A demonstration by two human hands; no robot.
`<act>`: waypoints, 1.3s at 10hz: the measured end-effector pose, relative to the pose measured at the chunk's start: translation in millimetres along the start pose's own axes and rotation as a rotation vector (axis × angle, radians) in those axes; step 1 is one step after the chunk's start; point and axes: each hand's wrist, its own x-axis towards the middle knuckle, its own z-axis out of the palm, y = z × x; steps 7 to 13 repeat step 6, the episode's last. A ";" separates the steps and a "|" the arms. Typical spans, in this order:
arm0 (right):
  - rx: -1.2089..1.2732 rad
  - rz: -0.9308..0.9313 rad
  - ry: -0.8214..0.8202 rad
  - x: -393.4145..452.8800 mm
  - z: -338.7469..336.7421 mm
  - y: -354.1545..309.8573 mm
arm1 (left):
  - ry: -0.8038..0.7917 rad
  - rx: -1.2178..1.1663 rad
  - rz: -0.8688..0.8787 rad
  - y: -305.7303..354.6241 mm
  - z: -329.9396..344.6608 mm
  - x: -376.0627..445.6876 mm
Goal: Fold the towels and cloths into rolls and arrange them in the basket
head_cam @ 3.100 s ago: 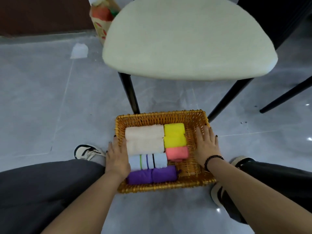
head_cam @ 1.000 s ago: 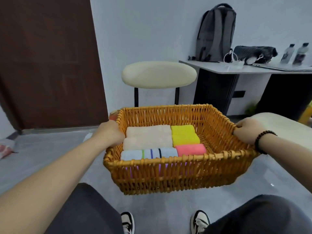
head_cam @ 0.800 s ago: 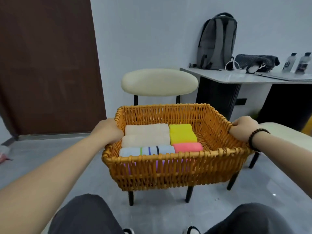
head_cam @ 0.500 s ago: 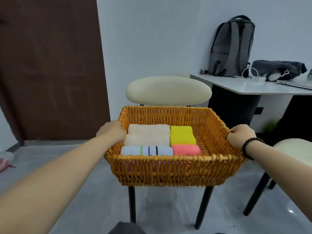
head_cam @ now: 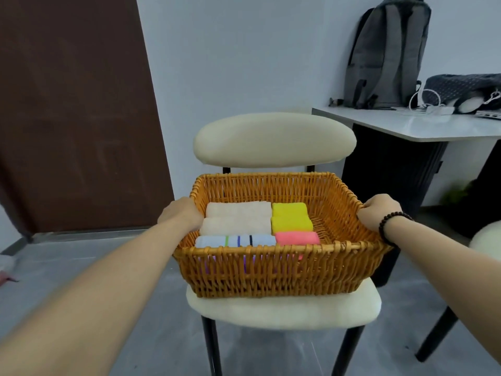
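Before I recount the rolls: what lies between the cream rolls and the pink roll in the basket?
In the head view, the yellow rolls sit beside the cream rolls and directly behind the pink roll; the striped roll lies left of the pink one.

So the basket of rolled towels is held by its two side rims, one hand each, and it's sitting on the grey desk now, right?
Not the desk. The head view shows the basket on the cream seat of the chair; the desk stands behind to the right. The rest holds: the left hand and right hand grip the side rims, rolled towels inside.
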 end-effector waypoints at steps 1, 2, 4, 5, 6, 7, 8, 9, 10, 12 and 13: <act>-0.013 0.022 -0.004 1.4 5.4 7.5 | -0.016 0.012 0.010 3.1 4.5 4.4; -0.011 0.039 -0.026 2.1 5.0 9.1 | -0.053 0.026 0.031 5.7 4.2 7.7; -0.015 0.043 -0.083 -1.0 -1.4 5.4 | 0.008 -0.009 0.041 2.9 -3.5 3.7; 0.055 -0.007 -0.078 -8.0 -15.3 -3.3 | 0.029 0.009 0.083 2.8 -18.7 -7.5; 0.137 -0.063 0.027 -28.7 -36.0 -14.9 | 0.043 0.025 0.133 3.3 -32.9 -24.1; 0.137 -0.063 0.027 -28.7 -36.0 -14.9 | 0.043 0.025 0.133 3.3 -32.9 -24.1; 0.137 -0.063 0.027 -28.7 -36.0 -14.9 | 0.043 0.025 0.133 3.3 -32.9 -24.1; 0.137 -0.063 0.027 -28.7 -36.0 -14.9 | 0.043 0.025 0.133 3.3 -32.9 -24.1; 0.137 -0.063 0.027 -28.7 -36.0 -14.9 | 0.043 0.025 0.133 3.3 -32.9 -24.1; 0.137 -0.063 0.027 -28.7 -36.0 -14.9 | 0.043 0.025 0.133 3.3 -32.9 -24.1; 0.137 -0.063 0.027 -28.7 -36.0 -14.9 | 0.043 0.025 0.133 3.3 -32.9 -24.1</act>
